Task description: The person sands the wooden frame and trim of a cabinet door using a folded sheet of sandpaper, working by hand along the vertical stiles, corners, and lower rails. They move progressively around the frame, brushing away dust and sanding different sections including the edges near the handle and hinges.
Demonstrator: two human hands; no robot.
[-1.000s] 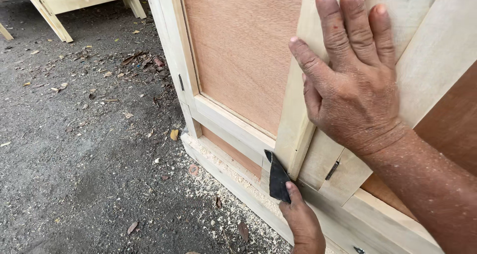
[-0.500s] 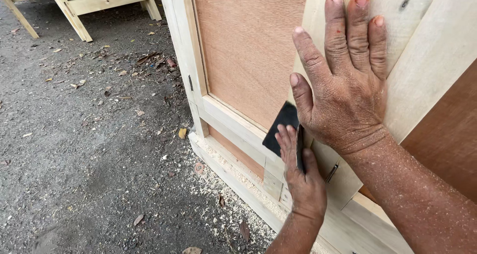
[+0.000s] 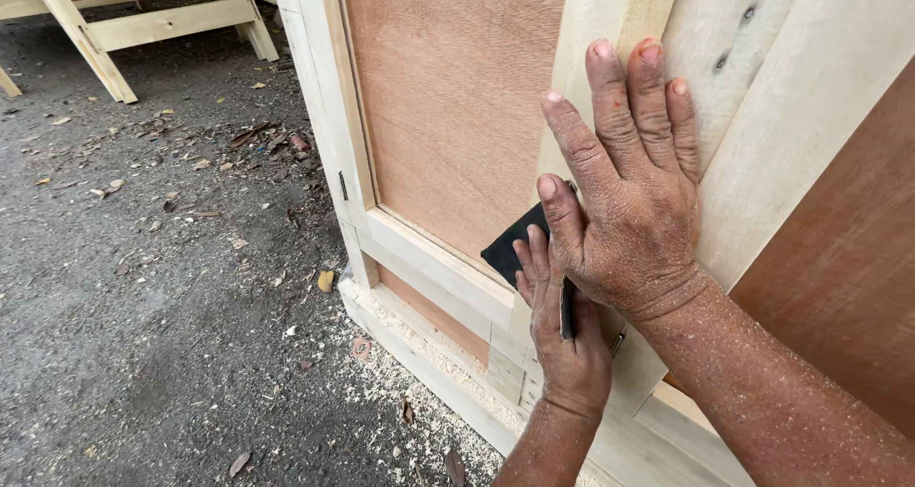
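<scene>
Head view, left to right: pale timber trestle [image 3: 143, 25] at top left corner, standing on grey gravel ground [image 3: 143, 334]; dry leaves and chips scattered about; sawdust [image 3: 419, 373] heaped along foot of wooden door frame [image 3: 324, 115]; small dark hinge on frame's outer edge; brown plywood panel [image 3: 448, 106] set inside frame, bounded below by pale bottom rail [image 3: 438, 263]; upright pale stile [image 3: 610, 30] right of panel.

Left hand [image 3: 562, 344] rising from lower edge of view, fingers close together and folded round black sanding pad [image 3: 522, 244], thumb side hidden behind other hand; pad pressed against stile's left edge, just above junction with bottom rail, partly covered by both hands.

Right hand [image 3: 634, 201] laid flat on stile above and over left hand, four fingers straight and nearly together pointing up, thumb spread apart toward pad; forearm dusted with fine sawdust, running off to lower right corner; second brown panel [image 3: 839, 277] at far right.
</scene>
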